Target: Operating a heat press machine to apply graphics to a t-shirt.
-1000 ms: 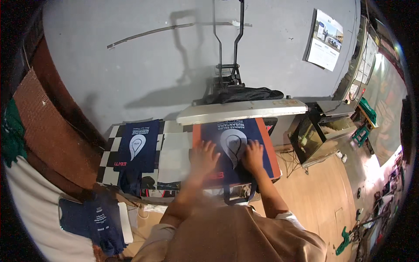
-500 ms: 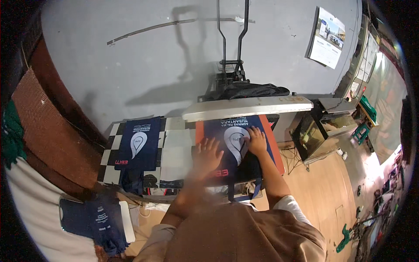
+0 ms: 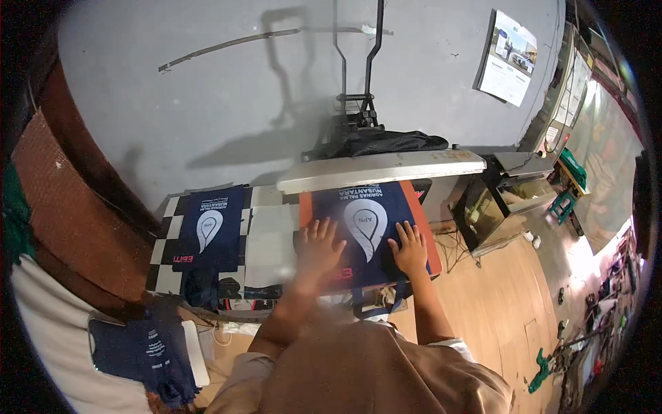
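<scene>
A navy fabric bag (image 3: 394,200) with a white teardrop-shaped print lies flat on the orange lower plate (image 3: 426,238) of a heat press. My left hand (image 3: 321,250) rests with spread fingers on the bag's left part. My right hand (image 3: 411,251) lies flat near its right edge, fingers also apart. Neither hand grips anything. Behind the bag is the press's white upper plate (image 3: 386,170), topped by a black lever frame (image 3: 372,65). A dark strap hangs off the near side of the bag, between my forearms.
To the left, another printed navy bag (image 3: 231,224) lies on a black-and-white checkered tabletop (image 3: 162,254) beside a pale sheet (image 3: 269,238). More navy fabric (image 3: 127,348) is heaped at lower left. A dark-framed glass cabinet (image 3: 483,217) stands to the right, against the grey wall.
My right hand has slid from the white print to the bag's right edge. My left hand stays on the left part. The whole view has shifted slightly.
</scene>
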`<state>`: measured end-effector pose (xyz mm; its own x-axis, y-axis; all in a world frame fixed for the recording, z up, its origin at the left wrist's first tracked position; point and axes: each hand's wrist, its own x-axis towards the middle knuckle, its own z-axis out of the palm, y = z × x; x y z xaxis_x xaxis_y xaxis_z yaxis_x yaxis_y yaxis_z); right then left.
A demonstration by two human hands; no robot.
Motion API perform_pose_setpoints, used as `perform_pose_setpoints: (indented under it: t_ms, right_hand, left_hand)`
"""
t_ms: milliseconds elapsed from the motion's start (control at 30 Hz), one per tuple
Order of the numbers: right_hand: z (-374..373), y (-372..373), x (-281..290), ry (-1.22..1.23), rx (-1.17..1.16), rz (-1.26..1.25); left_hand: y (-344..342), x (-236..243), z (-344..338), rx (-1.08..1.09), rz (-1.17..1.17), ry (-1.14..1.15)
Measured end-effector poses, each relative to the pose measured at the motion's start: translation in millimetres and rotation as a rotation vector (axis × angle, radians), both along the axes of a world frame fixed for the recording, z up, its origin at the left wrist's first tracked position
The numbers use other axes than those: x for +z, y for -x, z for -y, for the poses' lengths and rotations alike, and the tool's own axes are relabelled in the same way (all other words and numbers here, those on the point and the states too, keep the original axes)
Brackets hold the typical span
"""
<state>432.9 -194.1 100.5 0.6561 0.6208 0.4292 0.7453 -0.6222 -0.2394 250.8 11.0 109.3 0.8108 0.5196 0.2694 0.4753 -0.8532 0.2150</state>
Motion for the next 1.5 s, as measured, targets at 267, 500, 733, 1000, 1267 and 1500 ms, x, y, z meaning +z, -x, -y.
perform_pose_setpoints:
  t_ms: [267,500,733,1000,1267,1500]
  right_hand:
    - [40.0,-10.1,2.9,0.080,-0.195,-0.017]
    - [3.4,35.5,11.0,-0.005,0.129,0.042]
    - [-1.1,56.6,6.0,0.024,0.234,-0.077]
    - [45.1,46.2,11.8,-0.008,0.149,-0.062]
    - [92.7,26.0,11.1,-0.082,0.158,-0.081]
    - [138.3,21.6,16.2,-0.351,0.337,-0.115]
  left_hand:
    - [22.3,-0.1,8.7,0.059,0.077,0.035]
    - [16.4,25.2,48.5,-0.157,0.166,0.049]
    - [17.7,14.3,62.9,-0.223,0.093,0.065]
    - [47.1,17.1,71.8,-0.128,0.047,0.047]
    - [78.5,13.2,84.3,-0.153,0.236,0.017]
    - [128.4,7.8,99.6,-0.262,0.480,0.178]
